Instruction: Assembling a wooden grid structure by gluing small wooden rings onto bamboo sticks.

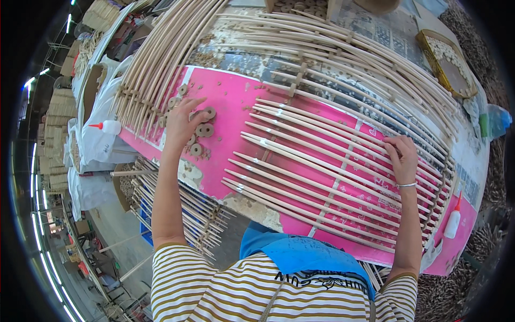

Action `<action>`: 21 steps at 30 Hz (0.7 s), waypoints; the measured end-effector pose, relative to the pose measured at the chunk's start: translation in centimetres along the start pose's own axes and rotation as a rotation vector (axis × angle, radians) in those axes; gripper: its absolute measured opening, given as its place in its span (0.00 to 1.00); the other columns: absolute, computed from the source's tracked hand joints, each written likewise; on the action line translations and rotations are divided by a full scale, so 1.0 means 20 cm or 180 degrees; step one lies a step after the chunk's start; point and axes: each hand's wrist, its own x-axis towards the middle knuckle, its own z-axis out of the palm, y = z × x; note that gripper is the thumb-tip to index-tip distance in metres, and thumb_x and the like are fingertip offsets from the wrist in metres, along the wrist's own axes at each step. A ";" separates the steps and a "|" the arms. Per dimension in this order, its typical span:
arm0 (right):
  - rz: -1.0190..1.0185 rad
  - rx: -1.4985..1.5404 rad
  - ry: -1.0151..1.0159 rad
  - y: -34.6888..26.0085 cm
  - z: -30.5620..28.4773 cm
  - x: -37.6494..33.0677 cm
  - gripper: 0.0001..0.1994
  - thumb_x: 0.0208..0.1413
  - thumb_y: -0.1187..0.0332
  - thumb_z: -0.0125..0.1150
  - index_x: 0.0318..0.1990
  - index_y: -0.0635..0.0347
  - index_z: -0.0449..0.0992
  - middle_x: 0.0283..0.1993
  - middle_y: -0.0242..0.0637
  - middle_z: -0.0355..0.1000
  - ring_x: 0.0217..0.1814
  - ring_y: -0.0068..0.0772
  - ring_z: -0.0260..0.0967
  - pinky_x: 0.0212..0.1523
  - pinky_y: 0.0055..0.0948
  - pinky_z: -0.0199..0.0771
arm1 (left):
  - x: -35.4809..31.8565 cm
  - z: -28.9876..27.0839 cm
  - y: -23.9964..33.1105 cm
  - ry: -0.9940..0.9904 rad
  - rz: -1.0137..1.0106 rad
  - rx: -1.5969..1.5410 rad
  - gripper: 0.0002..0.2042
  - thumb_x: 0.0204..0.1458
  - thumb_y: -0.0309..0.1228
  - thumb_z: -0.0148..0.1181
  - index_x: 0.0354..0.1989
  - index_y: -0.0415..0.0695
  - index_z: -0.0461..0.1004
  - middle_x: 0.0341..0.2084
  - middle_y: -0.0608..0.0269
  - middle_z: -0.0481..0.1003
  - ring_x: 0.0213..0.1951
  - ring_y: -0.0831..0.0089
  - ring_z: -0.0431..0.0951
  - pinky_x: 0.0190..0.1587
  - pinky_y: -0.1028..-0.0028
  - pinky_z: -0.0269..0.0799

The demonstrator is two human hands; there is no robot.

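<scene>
My left hand (pixel 183 126) reaches over a loose group of round wooden discs with centre holes (pixel 197 149). Its thumb and forefinger are apart, the thumb tip against or just above one disc (pixel 209 112). Bent fingers of my right hand (pixel 403 155) close over one of the long pale wooden sticks (pixel 322 156), which lie side by side in front of me. A brown slotted crosspiece (pixel 441 185) joins these sticks near their right ends. Another crosspiece (pixel 266 153) shows under them further left. The right fingertips are partly hidden by the hand.
The table has a pink cover (pixel 225 134). More joined sticks lie at the back and in a bundle (pixel 161 64) at far left. White glue bottles with red tips lie at left (pixel 111 127) and right (pixel 452 224). A yellow-edged tray (pixel 448 61) holds small pale pieces.
</scene>
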 end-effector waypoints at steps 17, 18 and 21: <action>0.0167 0.0389 -0.0232 0.00 0.00 0.02 0.04 0.60 0.75 0.65 0.40 0.64 0.78 0.37 0.40 0.73 0.40 0.42 0.73 0.42 0.36 0.73 | 0.12 0.30 0.24 0.0272 -0.0902 -0.3340 0.19 0.63 0.31 0.67 0.61 0.39 0.78 0.50 0.65 0.82 0.46 0.80 0.79 0.50 0.73 0.75; 0.0296 0.0560 -0.0189 -0.01 0.00 0.01 0.04 0.61 0.76 0.64 0.41 0.65 0.77 0.38 0.41 0.73 0.39 0.40 0.74 0.42 0.35 0.74 | 0.14 0.31 0.28 0.0164 -0.1085 -0.3622 0.19 0.63 0.29 0.66 0.61 0.38 0.77 0.49 0.64 0.82 0.46 0.79 0.79 0.50 0.74 0.76; 0.0312 0.0718 -0.0053 -0.02 -0.01 0.01 0.03 0.63 0.77 0.62 0.42 0.66 0.77 0.38 0.41 0.72 0.40 0.38 0.75 0.43 0.32 0.75 | 0.16 0.33 0.34 -0.0073 -0.1231 -0.4302 0.18 0.64 0.28 0.65 0.61 0.38 0.77 0.48 0.63 0.82 0.46 0.78 0.80 0.50 0.75 0.77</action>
